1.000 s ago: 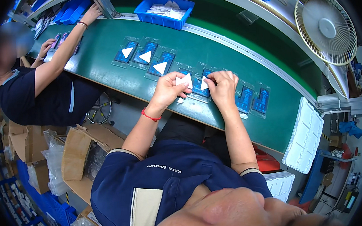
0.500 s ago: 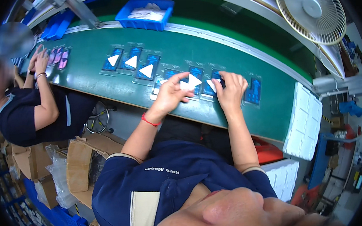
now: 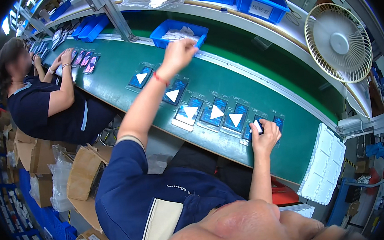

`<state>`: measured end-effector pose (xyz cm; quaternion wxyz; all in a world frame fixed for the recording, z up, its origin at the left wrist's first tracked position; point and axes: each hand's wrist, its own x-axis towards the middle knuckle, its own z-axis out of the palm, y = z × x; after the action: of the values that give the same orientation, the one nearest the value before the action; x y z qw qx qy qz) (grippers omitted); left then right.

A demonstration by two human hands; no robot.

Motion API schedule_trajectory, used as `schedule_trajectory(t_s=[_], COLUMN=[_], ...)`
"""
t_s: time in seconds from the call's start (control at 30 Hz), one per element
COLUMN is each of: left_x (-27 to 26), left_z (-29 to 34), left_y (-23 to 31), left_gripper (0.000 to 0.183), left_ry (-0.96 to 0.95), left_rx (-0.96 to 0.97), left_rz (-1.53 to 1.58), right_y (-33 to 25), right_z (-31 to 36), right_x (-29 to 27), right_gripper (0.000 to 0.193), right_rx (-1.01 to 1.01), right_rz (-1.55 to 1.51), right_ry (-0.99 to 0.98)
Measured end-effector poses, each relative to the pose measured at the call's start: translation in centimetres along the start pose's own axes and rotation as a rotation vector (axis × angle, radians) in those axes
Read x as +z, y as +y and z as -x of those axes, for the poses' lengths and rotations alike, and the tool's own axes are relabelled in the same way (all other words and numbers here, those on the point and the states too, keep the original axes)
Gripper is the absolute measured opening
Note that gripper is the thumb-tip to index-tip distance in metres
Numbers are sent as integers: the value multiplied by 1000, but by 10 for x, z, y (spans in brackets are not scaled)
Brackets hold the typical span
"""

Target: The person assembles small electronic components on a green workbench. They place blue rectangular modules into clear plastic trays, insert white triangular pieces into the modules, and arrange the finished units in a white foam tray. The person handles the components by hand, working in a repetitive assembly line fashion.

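Observation:
Blue rectangular packs in clear plastic lie in a row along the green table, most of them with a white triangular piece on top. My left hand is stretched out to the front edge of a blue bin that holds white pieces. Its fingers are bent and partly smeared, so whether they grip anything does not show. Toward the right end of the row, my right hand is closed on a white triangular piece, over a blue pack. Beyond it lies another pack, partly covered by the fingers.
At the left a co-worker handles pink packs on the same table. A fan stands at the right. A white foam panel leans at the table's right end. Blue bins sit on the shelf above.
My left hand has left the packs and gone up to the blue bin. My right hand has moved one pack to the right; a white triangle now lies on the pack it left. The view has shifted.

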<state>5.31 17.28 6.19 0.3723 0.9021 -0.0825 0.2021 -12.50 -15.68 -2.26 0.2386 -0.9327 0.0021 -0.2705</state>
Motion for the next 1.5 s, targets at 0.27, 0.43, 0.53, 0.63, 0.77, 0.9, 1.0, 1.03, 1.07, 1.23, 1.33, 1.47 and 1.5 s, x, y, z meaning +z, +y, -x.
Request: schedule_trajectory(t_s=[0.27, 0.43, 0.53, 0.63, 0.77, 0.9, 1.0, 1.03, 1.07, 1.23, 1.33, 1.47, 1.5], left_x=[25, 23, 17, 0, 28, 74, 72, 61, 49, 18, 20, 34, 36], left_z=[-102, -102, -101, -72, 43, 153, 183, 188, 192, 219, 220, 198, 193], left_y=[-72, -91, -104, -61, 29, 94, 102, 100, 92, 31, 26, 23, 20], left_gripper=[47, 24, 16, 9, 9, 9, 20, 29, 38, 62, 82, 88, 89], left_ry=[-360, -227, -87, 44, -272, -582, -488, -366, -265, 18, -77, -74, -70], left_rx=[-201, -260, -226, -161, 122, -19, -167, -38, 102, 202, 45, 15, 8], left_rz=[-590, -273, 10, 364, 702, 781, 966, 744, 451, -326, -406, -433, -447], right_y=[1, 1, 1, 3, -11, -35, -23, -12, 3, 55, 56, 40, 39], right_z=[-1, -3, -3, -5, -6, -2, 3, 0, -1, -4, 2, 4, 2], right_x=[0, -3, -3, -5, -5, -2, -18, -23, -31, -54, -63, -62, -58], right_gripper=[22, 14, 11, 8, 30, 41, 24, 24, 22, 23, 59, 97, 96], right_rx=[-36, -11, -11, -15, 9, -387, -366, -383, -385, -420, -404, -376, -363], right_rz=[-7, -77, -124, -198, -517, -690, -646, -569, -393, 129, 61, 83, 61], right_ry=[124, 103, 135, 192, 115, 44, 82, 170, 223, -34, -87, -448, -458])
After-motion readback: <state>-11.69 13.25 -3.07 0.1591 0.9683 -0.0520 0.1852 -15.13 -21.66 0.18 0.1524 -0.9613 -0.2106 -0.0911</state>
